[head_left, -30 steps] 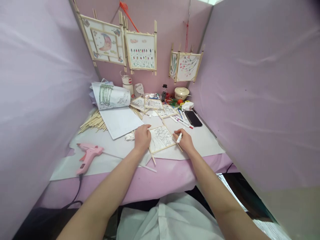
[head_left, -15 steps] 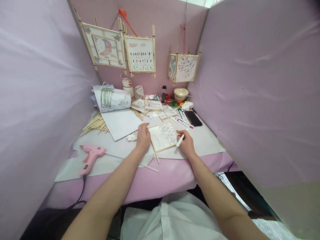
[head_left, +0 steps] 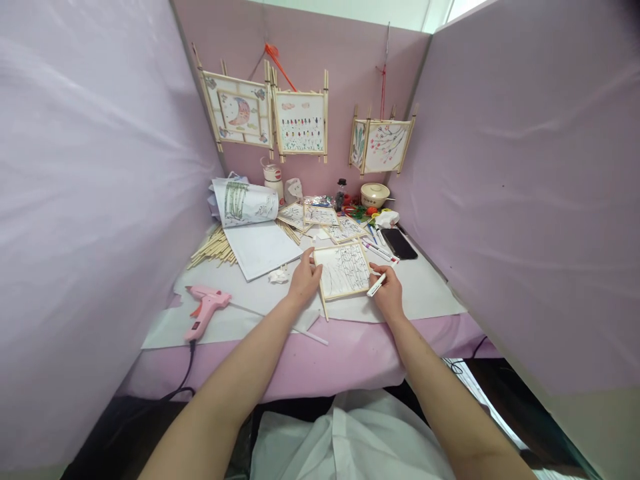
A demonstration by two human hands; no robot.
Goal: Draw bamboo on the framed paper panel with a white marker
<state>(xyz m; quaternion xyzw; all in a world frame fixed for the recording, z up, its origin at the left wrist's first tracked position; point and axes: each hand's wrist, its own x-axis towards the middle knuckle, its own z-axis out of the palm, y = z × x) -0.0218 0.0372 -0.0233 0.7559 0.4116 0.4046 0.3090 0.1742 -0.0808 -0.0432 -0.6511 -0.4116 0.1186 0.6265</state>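
Note:
A stick-framed panel (head_left: 344, 270) with black line drawing lies in front of me on the white-covered table, one stick extending past its lower left corner. My left hand (head_left: 305, 277) grips the panel's left edge, thumb on top near the upper corner. In my right hand (head_left: 389, 288) is a white marker (head_left: 377, 285), held slanting across the fingers, while the fingertips touch the panel's right edge. Behind the panel lie more framed drawings (head_left: 345, 229) and several markers (head_left: 379, 251).
On the left are a pink glue gun (head_left: 206, 310) with its cord, a bundle of sticks (head_left: 214, 248) and white sheets (head_left: 263, 248). A black phone (head_left: 399, 243) lies right, near a lidded bowl (head_left: 375, 195). Decorated lanterns (head_left: 301, 123) hang at the back.
The view has shifted, so everything sits further right in it. My left thumb now rests over the panel's left edge. The marker is still in my right hand.

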